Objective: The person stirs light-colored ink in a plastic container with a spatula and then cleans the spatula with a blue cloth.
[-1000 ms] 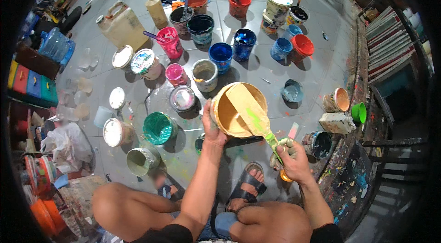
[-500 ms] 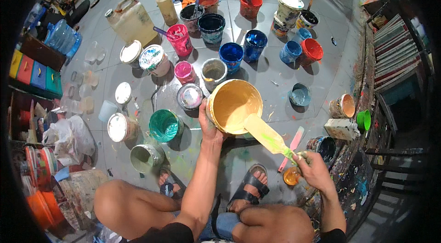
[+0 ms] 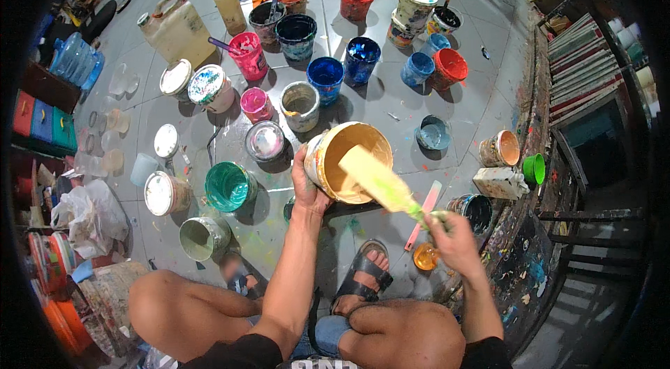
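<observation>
My left hand (image 3: 308, 184) grips the side of a tilted bucket (image 3: 316, 164) whose inside is coated with yellow-orange paint. Its mouth faces up and toward my right. In my right hand (image 3: 453, 238) is the green-smeared handle of a wide, flat spatula (image 3: 380, 184). The blade, covered in pale yellow paint, reaches over the bucket's mouth; whether its tip touches the paint I cannot tell. Below the right hand, a small jar of orange liquid (image 3: 426, 256) stands on the floor. A pink spatula (image 3: 423, 215) lies just behind that jar.
Open paint tubs stand around: green (image 3: 230, 186), grey-white (image 3: 204, 238), blue (image 3: 325, 80), pink (image 3: 248, 56) and red (image 3: 449, 69). A cloudy jerrycan (image 3: 177, 29) is at the far left. Along the right runs a paint-stained wooden ledge (image 3: 513, 229). My sandalled feet flank the work.
The spatula has moved left, further across the bucket's mouth, and its blade lies flatter. My right hand has shifted left and slightly up. The whole view has turned a little.
</observation>
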`<state>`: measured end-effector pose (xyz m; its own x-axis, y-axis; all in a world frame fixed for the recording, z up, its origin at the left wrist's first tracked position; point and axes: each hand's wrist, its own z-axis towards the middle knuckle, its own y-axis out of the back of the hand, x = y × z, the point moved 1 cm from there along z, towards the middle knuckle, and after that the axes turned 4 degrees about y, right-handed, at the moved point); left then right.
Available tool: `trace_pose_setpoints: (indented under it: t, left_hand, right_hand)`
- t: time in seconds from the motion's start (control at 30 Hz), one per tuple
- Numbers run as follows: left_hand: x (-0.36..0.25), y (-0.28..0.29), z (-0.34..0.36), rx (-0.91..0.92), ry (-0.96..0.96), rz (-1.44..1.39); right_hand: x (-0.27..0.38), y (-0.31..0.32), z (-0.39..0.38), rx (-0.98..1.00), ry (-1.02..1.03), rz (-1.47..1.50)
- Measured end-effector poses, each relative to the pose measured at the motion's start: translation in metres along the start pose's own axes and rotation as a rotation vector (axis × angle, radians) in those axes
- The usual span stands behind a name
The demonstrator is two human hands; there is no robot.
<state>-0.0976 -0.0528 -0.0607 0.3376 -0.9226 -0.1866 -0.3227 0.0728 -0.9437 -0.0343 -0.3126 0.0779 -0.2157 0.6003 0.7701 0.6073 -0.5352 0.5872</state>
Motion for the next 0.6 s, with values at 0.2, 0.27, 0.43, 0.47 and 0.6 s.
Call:
trace_pose_setpoints:
  t: [0.2,0.27,0.43,0.47,0.6]
  left_hand:
    - [-0.012,-0.004,-0.007,0.032,-0.039,0.034]
    - [-0.012,-0.004,-0.005,0.004,-0.084,0.064]
    - [-0.012,-0.026,-0.006,-0.059,0.09,0.132]
    - [-0.009,-0.029,-0.006,-0.074,0.13,0.122]
    - [-0.006,-0.043,-0.012,-0.128,0.229,0.123]
  right_hand:
    - [-0.001,0.005,-0.008,0.084,-0.097,-0.114]
    - [0.003,0.027,-0.016,0.044,-0.103,-0.199]
    - [0.031,0.083,-0.019,-0.134,0.225,-0.615]
    - [0.033,0.092,-0.016,-0.114,0.387,-0.801]
    - [0.075,0.101,0.027,-0.126,0.729,-1.243]
